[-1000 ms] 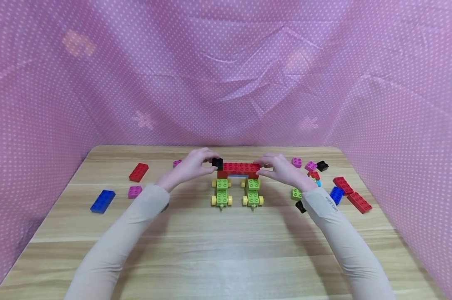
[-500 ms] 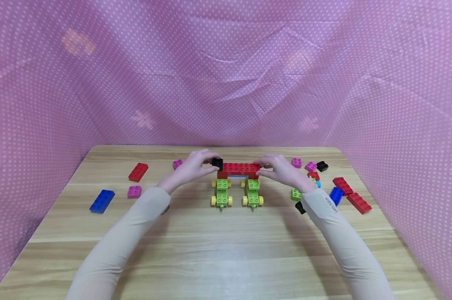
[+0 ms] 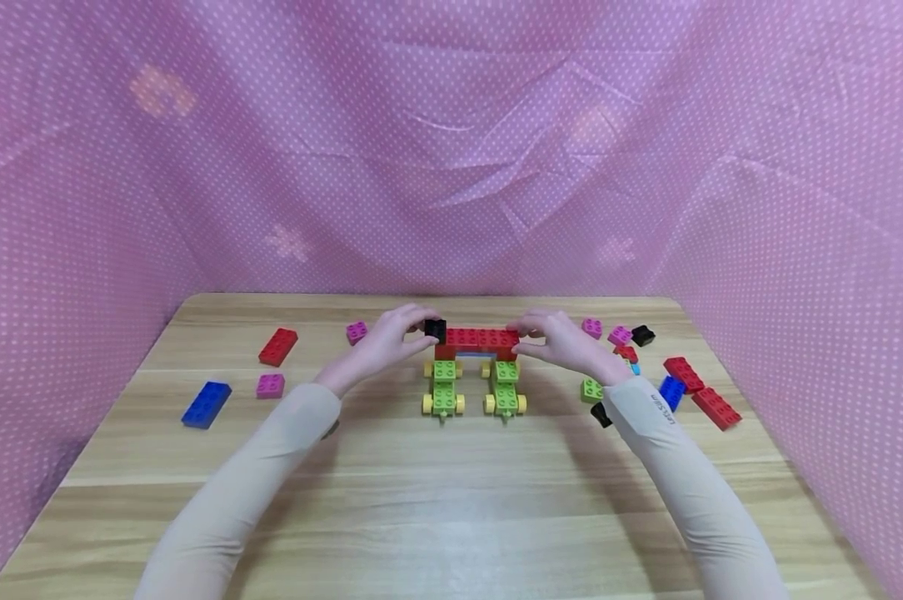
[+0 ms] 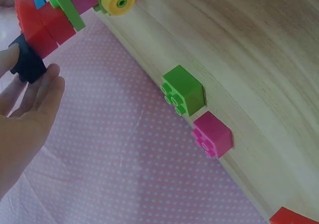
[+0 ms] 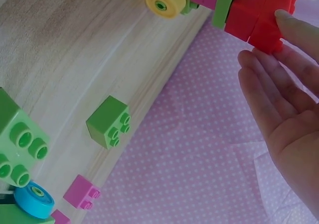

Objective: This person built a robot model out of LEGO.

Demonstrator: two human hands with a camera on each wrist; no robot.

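Little has moved since the earlier frames; both hands stay at the ends of the red bar, and only the view has tipped slightly. Left hand pinches the black brick at the bar's 9 o'clock end, fingers and thumb curled round it; right hand touches the 3 o'clock end with near-straight fingers, palm open, gripping nothing I can make out. The bar sits across two green wheeled cars at the table's middle, at 12 o'clock from the person. Loose bricks lie at 9 o'clock: a red brick, a blue brick, a pink brick; at 3 o'clock, well apart from the bar, lies a mixed cluster; pink dotted cloth walls the table.
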